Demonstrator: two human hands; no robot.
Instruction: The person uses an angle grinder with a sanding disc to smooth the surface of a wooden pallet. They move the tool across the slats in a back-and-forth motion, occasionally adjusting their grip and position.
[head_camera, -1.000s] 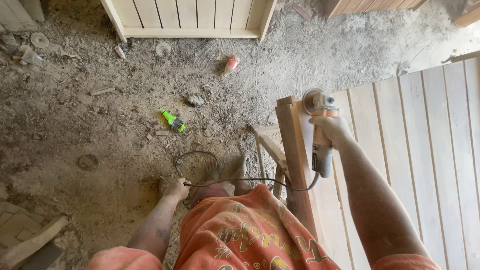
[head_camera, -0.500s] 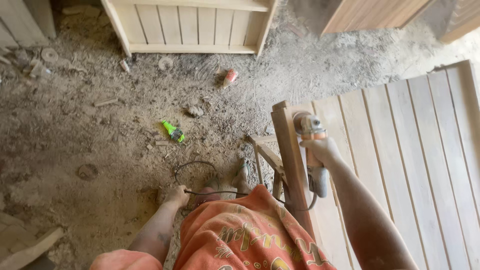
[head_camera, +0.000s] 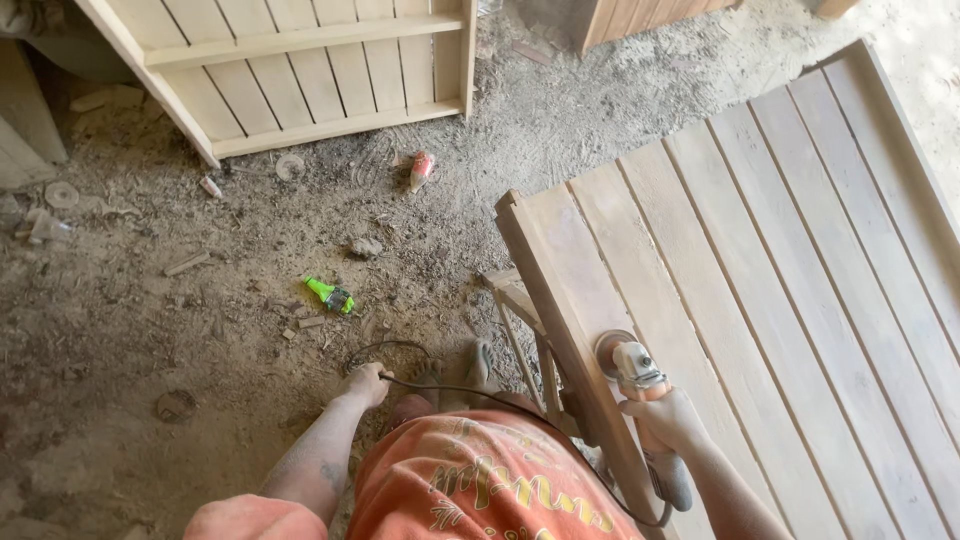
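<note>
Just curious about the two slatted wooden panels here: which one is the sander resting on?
The big panel on the right, raised beside the person. The right hand holds the sander on its near edge; the other panel lies far off on the dirt.

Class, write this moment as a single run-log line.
left hand: gripping black cord | right hand: holding angle grinder, disc on slatted wooden panel | ground: sawdust, green object

Grinder (head_camera: 640, 385) lower, nearer along panel (head_camera: 760, 300)
</note>
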